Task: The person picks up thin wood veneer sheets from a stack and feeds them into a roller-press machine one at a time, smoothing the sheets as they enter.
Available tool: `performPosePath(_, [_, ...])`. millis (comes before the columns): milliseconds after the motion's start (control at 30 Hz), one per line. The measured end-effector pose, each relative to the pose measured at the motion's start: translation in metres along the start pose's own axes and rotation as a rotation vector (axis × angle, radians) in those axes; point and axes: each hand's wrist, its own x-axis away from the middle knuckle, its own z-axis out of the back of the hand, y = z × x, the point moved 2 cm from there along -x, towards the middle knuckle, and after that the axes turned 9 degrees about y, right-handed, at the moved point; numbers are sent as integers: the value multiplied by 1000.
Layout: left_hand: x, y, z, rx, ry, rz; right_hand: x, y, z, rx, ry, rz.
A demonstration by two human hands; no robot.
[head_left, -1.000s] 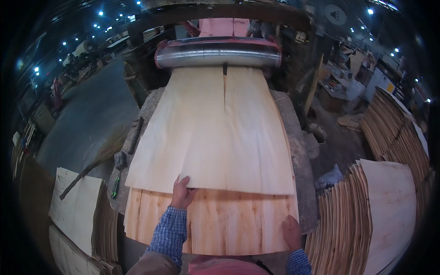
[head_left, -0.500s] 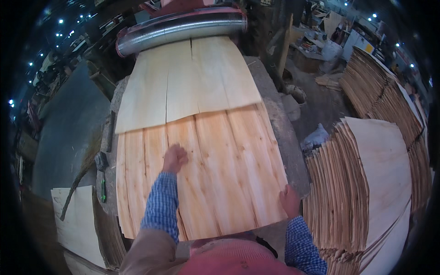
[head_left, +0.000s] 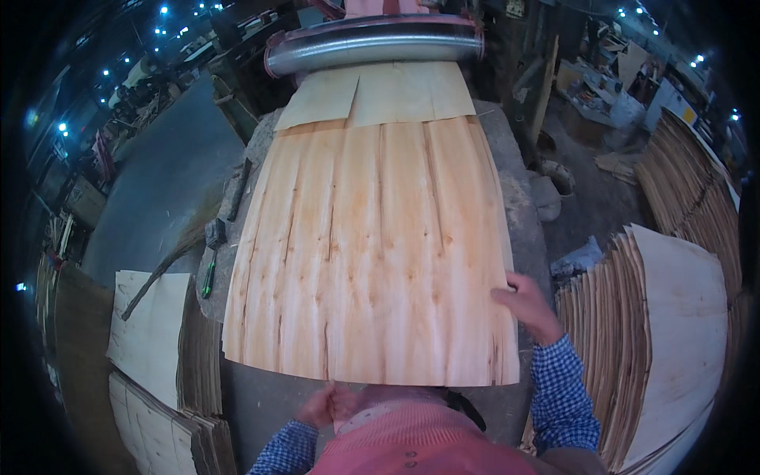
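A large knotty wood veneer sheet (head_left: 380, 261) with dark lengthwise cracks lies in front of me. My right hand (head_left: 532, 307) is closed on its right edge, thumb on top and the other fingers hidden beneath. At the near edge, left of the middle, my left hand (head_left: 323, 405) is closed, its fingertips pinching the edge beside a crack. A paler veneer sheet (head_left: 396, 99), split near its left part, overlaps the far end of the knotty one. Its far end reaches the shiny metal roller (head_left: 380, 49).
Stacked veneer (head_left: 602, 332) stands close on my right, with another tall stack (head_left: 689, 186) behind it. More veneer (head_left: 150, 324) is piled at the left. A green-handled tool (head_left: 208, 279) lies on the left ledge of the worktable (head_left: 518, 190). A bucket (head_left: 558, 178) stands beyond the table's right side.
The paler sheet has moved farther into the roller, and the knotty sheet has moved away with it. My left hand has drawn back from mid-sheet to the near edge. The view has shifted.
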Motion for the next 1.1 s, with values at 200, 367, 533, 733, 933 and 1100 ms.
performPosePath(200, [67,31,-76,608,-332,-428,14,-36,35,-443,-6,2])
performPosePath(367, [46,77,-69,566,-3,-624,9,109,50,-350,131,-149])
performPosePath(533, [42,52,-63,555,18,-522,21,104,33,-358,188,-163])
performPosePath(733, [47,46,-71,557,8,-497,19,39,58,-397,196,-46])
performPosePath(933, [19,149,-128,574,-24,-563,-50,7,41,-486,134,-26])
performPosePath(1100, [-52,216,-138,570,-54,-610,-34,141,57,-894,260,-312])
